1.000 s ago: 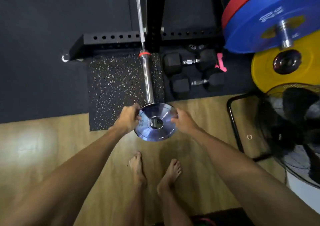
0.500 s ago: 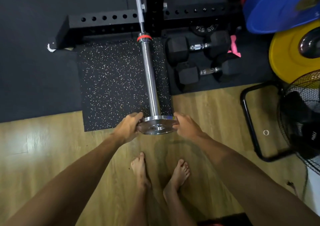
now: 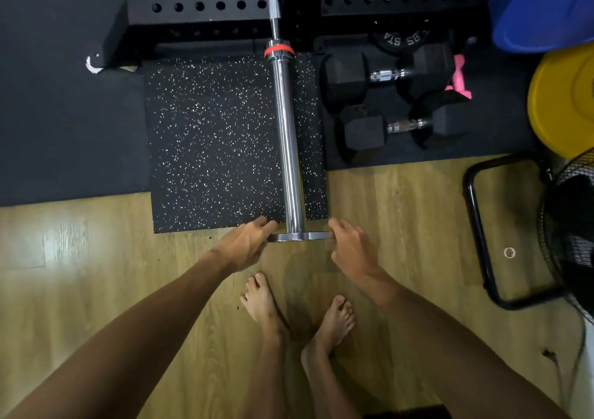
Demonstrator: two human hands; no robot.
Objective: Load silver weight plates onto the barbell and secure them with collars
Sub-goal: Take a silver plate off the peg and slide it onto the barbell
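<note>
The plate (image 3: 301, 236), seen flat-faced a second ago, has been turned edge-on and slipped onto the near tip of the bar (image 3: 287, 135). So loading has begun, with most of the sleeve left to slide along. It is held at its rim by the left hand (image 3: 245, 247) and right hand (image 3: 352, 249). The bar's long line runs straight away from the person, toward the rack (image 3: 199, 7).
</note>
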